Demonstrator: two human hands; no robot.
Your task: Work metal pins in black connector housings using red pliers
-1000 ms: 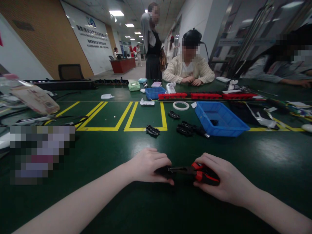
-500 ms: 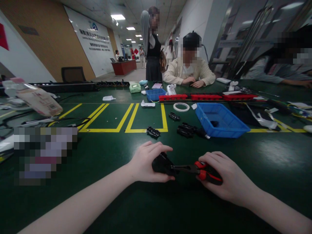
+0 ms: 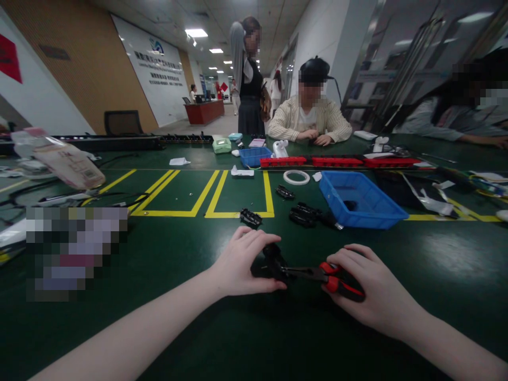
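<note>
My left hand point(image 3: 246, 264) grips a dark black part point(image 3: 273, 264) between thumb and fingers, low over the green tabletop point(image 3: 238, 338). Its exact kind is hard to make out. My right hand point(image 3: 365, 291) is closed around the red and black handles of pliers point(image 3: 333, 278). Their long narrow jaws point left and meet the black part; whether they pinch it cannot be told. Beyond my hands lie several small black plastic pieces, among them one piece point(image 3: 251, 217) on the yellow tape and a cluster point(image 3: 305, 214) by a blue bin.
The blue bin point(image 3: 391, 216) holds a small dark item. Behind it runs a row of red strips point(image 3: 337, 162), with a white ring point(image 3: 296, 177) nearer. A tilted bottle point(image 3: 69, 164) and cables are at left. Across the table sits a person point(image 3: 311, 114) in a striped shirt.
The black part has turned in my left hand, so a rounded end now shows above the pliers' tip. My right hand keeps its grip; the view has shifted slightly.
</note>
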